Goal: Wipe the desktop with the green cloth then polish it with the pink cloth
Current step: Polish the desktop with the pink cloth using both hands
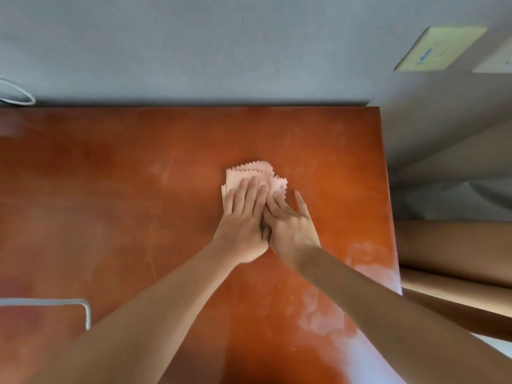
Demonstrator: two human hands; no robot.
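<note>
I see my left hand (243, 217) and right hand (291, 225) side by side, fingers (250, 195) flat, gripping nothing, pressing the folded pink cloth (259, 176) onto the surface (138, 189), right of centre.

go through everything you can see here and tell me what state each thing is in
pink cloth: folded, flat on the desktop
left hand: open, pressing on the cloth
right hand: open, fingers on the cloth
desktop: smeared, pale patches near right edge

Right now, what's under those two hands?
The folded pink cloth lies flat under the left hand and right hand, on the orange desktop. Its near part is covered; only the zigzag far edge shows.
</note>
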